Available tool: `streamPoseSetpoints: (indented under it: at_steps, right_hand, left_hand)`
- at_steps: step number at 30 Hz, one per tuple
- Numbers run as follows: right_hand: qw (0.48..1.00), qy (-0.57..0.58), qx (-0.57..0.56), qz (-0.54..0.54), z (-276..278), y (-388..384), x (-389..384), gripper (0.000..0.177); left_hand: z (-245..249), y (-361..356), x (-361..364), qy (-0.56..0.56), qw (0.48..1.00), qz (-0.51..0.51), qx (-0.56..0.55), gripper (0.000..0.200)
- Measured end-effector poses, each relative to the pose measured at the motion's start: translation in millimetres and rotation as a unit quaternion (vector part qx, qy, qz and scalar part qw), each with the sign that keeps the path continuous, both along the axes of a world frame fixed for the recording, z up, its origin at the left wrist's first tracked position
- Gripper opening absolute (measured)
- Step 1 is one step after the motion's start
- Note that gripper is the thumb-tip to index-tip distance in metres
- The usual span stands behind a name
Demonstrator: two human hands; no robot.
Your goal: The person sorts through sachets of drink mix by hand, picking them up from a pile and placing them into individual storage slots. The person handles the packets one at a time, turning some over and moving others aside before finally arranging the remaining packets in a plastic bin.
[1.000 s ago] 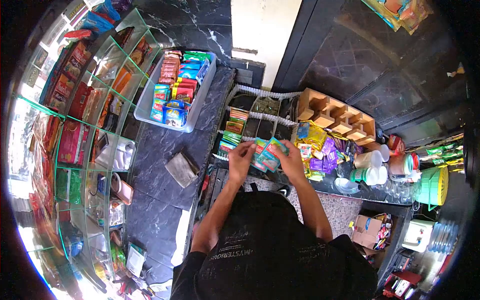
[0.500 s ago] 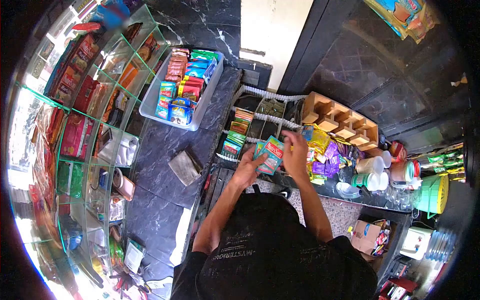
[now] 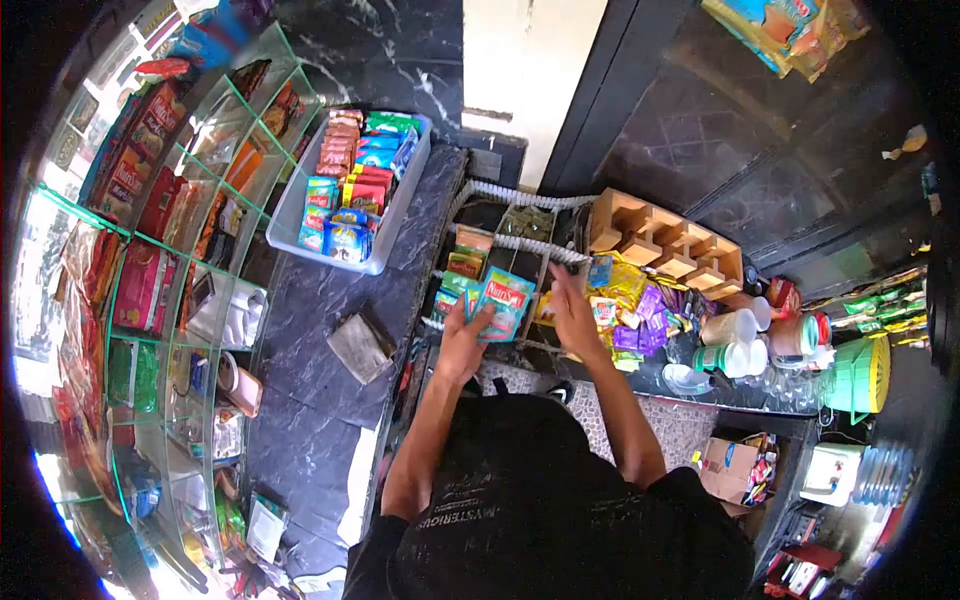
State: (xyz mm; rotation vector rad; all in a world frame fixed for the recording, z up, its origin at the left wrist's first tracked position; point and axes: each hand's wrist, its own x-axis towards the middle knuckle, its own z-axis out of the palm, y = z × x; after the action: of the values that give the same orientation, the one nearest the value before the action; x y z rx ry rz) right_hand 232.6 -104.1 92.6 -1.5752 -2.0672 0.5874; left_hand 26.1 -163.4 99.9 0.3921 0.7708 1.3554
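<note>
Centre of the frame: I have the left hand [image 3: 460,345] closed on a small fan of teal sachets [image 3: 505,300], thumb across their lower left edge, printed face up. The right hand [image 3: 573,315], just to their right, is open, fingers extended and nearly straight; I see nothing gripped in it. The sachets lie over the near part of a white-edged rack [image 3: 545,243], whose left compartments contain upright packets [image 3: 466,264].

Upper left: a clear plastic tub [image 3: 395,228], filled with rows of coloured sachets, rests on the dark marbled counter [image 3: 300,400]; a folded grey cloth [image 3: 361,348] lies nearer me. Right of centre: a wooden holder [image 3: 618,213] stands behind yellow and purple packets [image 3: 650,320], with lidded jars [image 3: 730,328] beside them.
</note>
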Motion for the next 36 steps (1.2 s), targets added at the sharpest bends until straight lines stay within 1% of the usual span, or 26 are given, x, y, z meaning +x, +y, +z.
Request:
streamPoseSetpoints:
  at_steps: [1, 2, 3, 4, 6, 7, 9, 10, 12, 13, 14, 16, 17, 18, 20, 22, 23, 24, 26, 28, 30, 32, 33, 34, 35, 36]
  right_hand:
    - [0.985, 0.160, -0.065, 0.004, -4, -3, -1, 0.052]
    - [0.940, 0.317, -0.129, 0.010, 6, -8, -8, 0.051]
    - [0.915, 0.362, -0.173, 0.038, 18, -12, -14, 0.050]
    - [0.916, 0.344, -0.191, 0.085, 24, -14, -21, 0.052]
    - [0.974, 0.129, -0.148, 0.116, 50, -8, -19, 0.048]
    - [0.973, 0.133, -0.149, 0.114, 46, -7, -17, 0.048]
    - [0.907, 0.364, -0.190, 0.093, 44, -1, -16, 0.042]
    - [0.908, 0.364, -0.186, 0.091, 44, 1, -14, 0.042]
    - [0.836, 0.490, -0.237, -0.071, 66, 0, -22, 0.046]
    - [0.883, 0.438, -0.162, -0.049, 60, 3, -30, 0.053]
    - [0.883, 0.439, -0.160, -0.049, 52, 1, -38, 0.053]
    - [0.911, 0.394, -0.086, 0.083, 35, -5, -52, 0.041]
    - [0.916, 0.354, -0.148, 0.115, 37, -4, -51, 0.033]
    - [0.916, 0.355, -0.146, 0.119, 39, -2, -49, 0.033]
    - [0.961, 0.226, -0.148, 0.055, 47, 2, -47, 0.024]
    - [0.942, 0.319, -0.106, 0.013, 42, 10, -47, 0.019]
    - [0.927, 0.360, -0.107, -0.019, 44, 14, -47, 0.020]
    - [0.909, 0.400, -0.107, -0.050, 46, 18, -46, 0.021]
    - [0.914, 0.393, -0.105, -0.013, 51, 22, -50, 0.022]
    - [0.943, 0.297, -0.112, 0.096, 59, 18, -60, 0.023]
    - [0.964, 0.202, -0.076, 0.155, 89, 8, -84, 0.024]
    - [0.973, 0.153, -0.016, 0.172, 80, 8, -103, 0.024]
    - [0.973, 0.151, -0.016, 0.175, 79, 9, -109, 0.024]
    - [0.975, 0.124, 0.030, 0.180, 78, 9, -115, 0.025]
    - [0.975, 0.097, 0.076, 0.184, 80, 7, -122, 0.026]
    - [0.975, 0.095, 0.073, 0.187, 82, 5, -129, 0.026]
  left_hand:
    - [3, -1, 1, 0.025, 1.000, 0.001, 0.009, 0.029]
    - [5, -2, 3, 0.050, 0.999, 0.001, 0.017, 0.030]
    - [3, -1, 6, 0.070, 0.997, 0.002, 0.015, 0.028]
    - [1, 1, 5, 0.071, 0.997, -0.002, 0.020, 0.028]
    - [0, -1, 0, 0.212, 0.977, -0.010, 0.030, 0.025]
    - [-7, 0, -3, 0.215, 0.976, 0.009, 0.044, 0.024]
    - [1, 0, -9, 0.184, 0.981, 0.028, 0.053, 0.024]
    - [3, -1, -11, 0.150, 0.986, 0.049, 0.059, 0.024]
    - [1, 0, -18, 0.154, 0.985, 0.051, 0.057, 0.023]
    - [-2, 1, -20, 0.165, 0.983, 0.064, 0.057, 0.023]
    - [-6, 2, -22, 0.176, 0.980, 0.077, 0.058, 0.023]
    - [-9, 2, -24, 0.175, 0.979, 0.077, 0.071, 0.025]
    - [-8, 2, -26, 0.186, 0.979, 0.064, 0.058, 0.026]
    - [-7, 1, -28, 0.197, 0.978, 0.055, 0.046, 0.028]
    - [-14, 2, -33, 0.179, 0.978, 0.081, 0.065, 0.024]
    - [-17, 2, -43, 0.028, 0.995, 0.078, 0.054, 0.020]
    - [-12, 3, -47, 0.059, 0.993, 0.085, 0.051, 0.029]
    - [-6, 4, -53, 0.060, 0.993, 0.091, 0.054, 0.029]
    - [1, 3, -64, -0.030, 0.997, 0.068, 0.035, 0.040]
    - [-7, 6, -66, -0.048, 0.996, 0.074, 0.020, 0.045]
    - [6, 3, -63, -0.135, 0.991, -0.023, -0.008, 0.050]
    - [11, 0, -61, -0.098, 0.994, -0.045, -0.026, 0.047]
    - [17, -2, -62, -0.088, 0.995, -0.051, -0.003, 0.046]
    - [21, -3, -63, -0.079, 0.995, -0.055, 0.019, 0.046]
    - [24, -3, -66, -0.137, 0.989, -0.045, 0.012, 0.043]
    - [26, -4, -68, -0.140, 0.989, -0.041, 0.010, 0.043]
